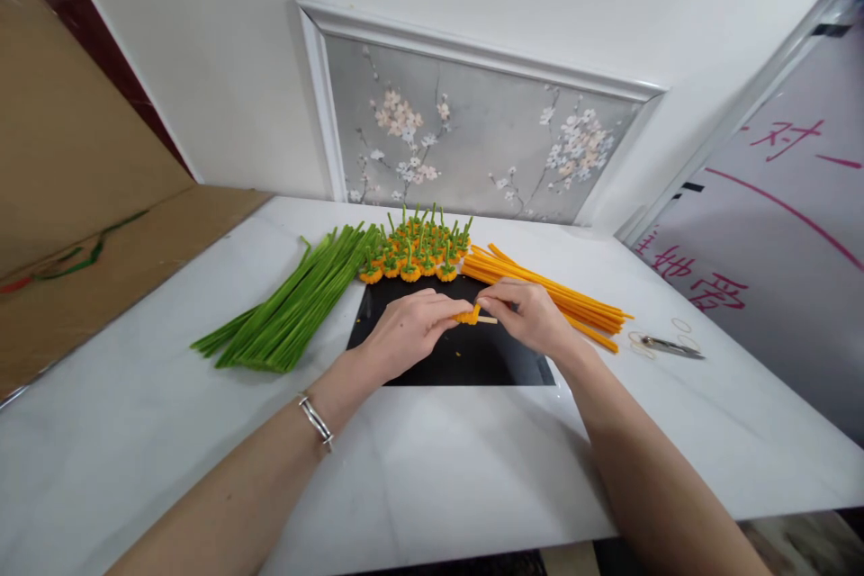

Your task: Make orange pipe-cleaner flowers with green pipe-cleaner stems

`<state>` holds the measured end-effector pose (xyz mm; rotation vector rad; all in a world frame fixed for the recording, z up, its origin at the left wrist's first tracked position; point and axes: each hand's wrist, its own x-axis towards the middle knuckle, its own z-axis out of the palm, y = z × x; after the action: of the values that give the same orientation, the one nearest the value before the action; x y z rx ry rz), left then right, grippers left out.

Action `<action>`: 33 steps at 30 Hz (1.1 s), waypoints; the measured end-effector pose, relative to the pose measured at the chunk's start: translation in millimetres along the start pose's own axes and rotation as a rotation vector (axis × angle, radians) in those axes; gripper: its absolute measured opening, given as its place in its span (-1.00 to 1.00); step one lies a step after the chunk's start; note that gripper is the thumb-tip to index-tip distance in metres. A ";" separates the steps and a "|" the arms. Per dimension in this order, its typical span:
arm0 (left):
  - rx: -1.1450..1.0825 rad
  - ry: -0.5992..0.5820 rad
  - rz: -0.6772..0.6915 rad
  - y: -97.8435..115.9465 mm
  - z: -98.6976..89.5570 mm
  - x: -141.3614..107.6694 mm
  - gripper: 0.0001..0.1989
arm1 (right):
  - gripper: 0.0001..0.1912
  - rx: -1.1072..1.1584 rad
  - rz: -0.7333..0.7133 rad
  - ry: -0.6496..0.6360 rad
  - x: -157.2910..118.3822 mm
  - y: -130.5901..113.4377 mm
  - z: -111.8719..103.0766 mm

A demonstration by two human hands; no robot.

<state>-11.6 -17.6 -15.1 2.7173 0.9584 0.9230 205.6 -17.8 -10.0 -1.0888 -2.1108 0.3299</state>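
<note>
Over a black mat (pixel 492 364) my two hands meet. My left hand (pixel 411 328) is closed on a pale thin stick (pixel 487 320) with an orange pipe cleaner (pixel 467 318) coiled around it. The fingertips of my right hand (pixel 523 310) pinch the pipe cleaner's end at the right of the coil. Part of the coil and stick is hidden by my left fingers. Just behind the mat stand several small orange pumpkin shapes (pixel 409 273) with green stems pointing up.
Green pipe cleaners (pixel 290 306) lie bundled on the left, orange pipe cleaners (pixel 573 290) on the right. Snips (pixel 671 346) and a loose thin band (pixel 681 325) lie farther right on the white marbled table (pixel 432 459). Cardboard (pixel 87 279) borders the left side, a whiteboard (pixel 776 225) the right.
</note>
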 end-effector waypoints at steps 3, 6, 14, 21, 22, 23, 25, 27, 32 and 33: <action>-0.033 0.022 0.005 0.3 0.9 0.1 -0.66 | -0.76 0.043 0.025 -0.075 -0.7 2.4 -0.6; -0.102 0.062 0.029 0.2 2.2 0.5 -0.67 | -0.74 0.102 0.061 -0.174 -1.2 4.7 -1.2; -0.188 0.042 -0.082 3.3 -4.2 2.9 -0.66 | -0.72 0.099 0.101 -0.344 -3.6 2.5 3.4; -0.196 -0.014 -0.115 7.4 -6.3 2.7 -0.66 | -0.68 0.234 0.172 -0.241 -2.8 -10.3 6.8; -0.201 -0.024 -0.123 8.4 -6.7 2.6 -0.67 | -0.66 0.241 0.171 -0.236 -2.6 -11.1 7.5; -0.211 -0.027 -0.131 9.2 -7.2 2.6 -0.68 | -0.65 0.245 0.171 -0.233 -2.6 -11.5 8.3; -0.245 -0.027 -0.138 9.9 -8.2 2.8 -0.70 | -0.64 0.258 0.171 -0.241 -2.7 -11.5 10.1; -0.291 -0.018 -0.145 9.1 -8.7 3.3 -0.73 | -0.64 0.274 0.171 -0.247 -2.8 -11.2 12.3; -0.348 0.017 -0.169 6.3 -7.1 5.2 -0.78 | -0.62 0.366 0.193 -0.262 -2.5 -9.8 17.4; -0.340 0.024 -0.165 6.3 -6.7 5.6 -0.78 | -0.62 0.390 0.202 -0.264 -2.5 -9.3 17.9</action>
<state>-8.8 -19.9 -4.9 2.3154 0.9168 0.9859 188.4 -23.6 -19.0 -1.0656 -2.0409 0.9860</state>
